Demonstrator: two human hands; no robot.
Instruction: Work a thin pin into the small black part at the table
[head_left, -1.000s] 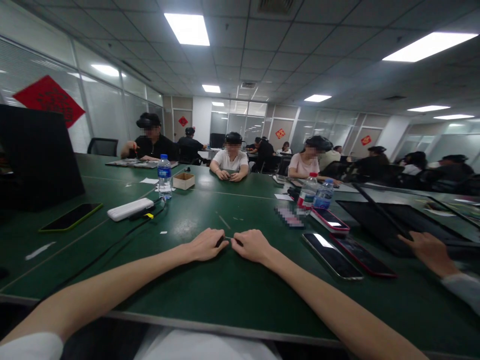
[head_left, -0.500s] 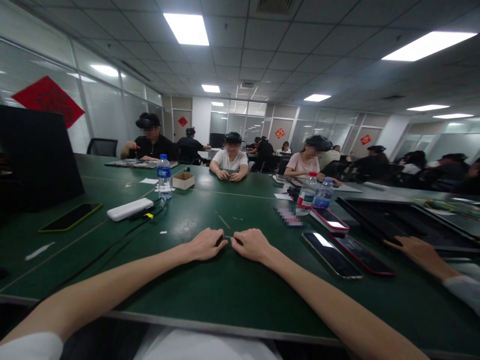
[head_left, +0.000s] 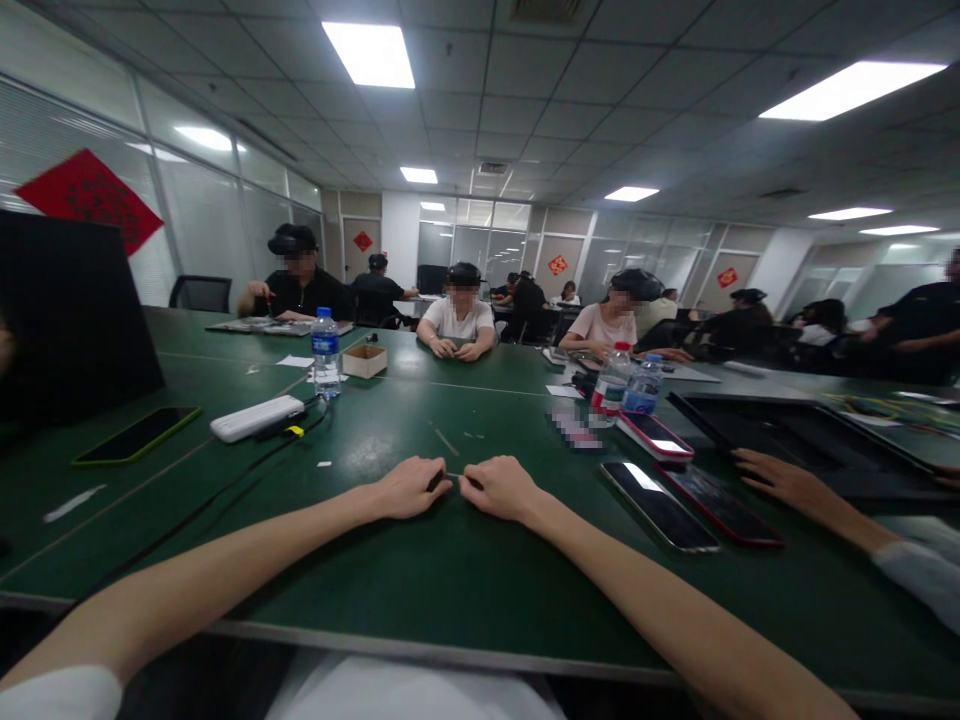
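Note:
My left hand [head_left: 412, 487] rests on the green table [head_left: 390, 590], its fingers curled in. Facing it across a narrow gap, my right hand [head_left: 501, 490] is curled the same way. Dark patches show inside both curls; whether these are shadow or some small item I cannot make out. A thin pale line runs between the fingertips, too fine to name. Closest on the right lies a black-screened phone [head_left: 660, 506], with a red-edged phone [head_left: 720, 505] beside it.
Left of my hands are a white power bank [head_left: 256, 418], a cable, a green-edged phone [head_left: 137, 436], a water bottle [head_left: 325, 352] and an open box [head_left: 364, 361]. Two bottles [head_left: 612, 385] stand right. A neighbour's hand [head_left: 787, 483] lies by a black tray [head_left: 810, 440]. People sit opposite.
My hands keep their place and pose. The neighbour's hand on the right has shifted left along the tray's near edge. A standing person has come into view at far right.

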